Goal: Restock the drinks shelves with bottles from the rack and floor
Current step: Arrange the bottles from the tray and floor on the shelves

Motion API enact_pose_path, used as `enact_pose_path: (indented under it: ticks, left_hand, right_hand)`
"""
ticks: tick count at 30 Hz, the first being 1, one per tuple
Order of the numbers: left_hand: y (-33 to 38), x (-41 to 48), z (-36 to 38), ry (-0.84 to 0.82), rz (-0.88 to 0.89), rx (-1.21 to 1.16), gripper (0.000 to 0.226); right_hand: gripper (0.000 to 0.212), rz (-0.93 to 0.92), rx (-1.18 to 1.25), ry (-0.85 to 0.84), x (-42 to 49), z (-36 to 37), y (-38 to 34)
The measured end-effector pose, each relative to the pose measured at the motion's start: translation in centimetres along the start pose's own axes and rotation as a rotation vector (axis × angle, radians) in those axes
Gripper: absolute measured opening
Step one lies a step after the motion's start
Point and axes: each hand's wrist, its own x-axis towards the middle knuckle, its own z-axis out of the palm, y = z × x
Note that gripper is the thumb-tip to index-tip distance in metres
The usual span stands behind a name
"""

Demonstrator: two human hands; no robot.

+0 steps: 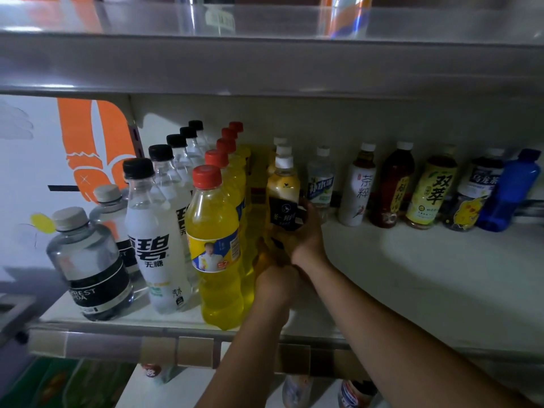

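Observation:
On the white shelf [412,269] my right hand [306,235] grips the black-labelled lower part of a milk tea bottle [284,184] with a white cap. It stands upright in front of two like bottles, to the right of the yellow soda row [216,231]. Just below and left of it, my left hand [275,279] curls round a yellowish bottle [266,254] with a dark end. My fingers hide most of that bottle.
To the left stand rows of black-capped white soda bottles [156,245] and grey-capped water bottles [88,266]. Single tea bottles [356,187] and a blue bottle [509,189] line the back right. The upper shelf [265,63] hangs close overhead. Price tags edge the shelf front [194,351].

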Motion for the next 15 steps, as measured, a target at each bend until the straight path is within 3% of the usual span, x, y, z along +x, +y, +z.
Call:
enact_pose_path:
  ticks: [3, 5, 7, 9, 12, 15]
  left_hand:
    - [0.3, -0.2, -0.1, 0.018, 0.06, 0.379, 0.051]
    - [-0.6, -0.3, -0.1, -0.011, 0.076, 0.186, 0.05]
    - [-0.6, -1.9, -0.7, 0.001, -0.025, -0.32, 0.055]
    - [-1.0, -2.3, -0.7, 0.056, 0.02, -0.547, 0.06]
    - [-0.8, -2.8, -0.7, 0.03, 0.161, -0.63, 0.063]
    - [-0.1, -3.2, -0.2, 0.014, 0.181, -0.681, 0.063]
  right_hand:
    - [0.071, 0.017, -0.001, -0.021, 0.2, 0.3, 0.1]
    - [0.071, 0.022, -0.025, -0.04, 0.4, 0.3, 0.0]
    - [0.071, 0.035, -0.051, -0.067, 0.3, 0.1, -0.3]
    - [0.072, 0.051, -0.082, -0.104, 0.0, -0.6, -0.8]
    - [0.072, 0.071, -0.228, -0.135, -1.0, -2.5, -1.7]
    - [0.064, 0.049, -0.445, -0.121, -2.4, -5.4, -2.6]
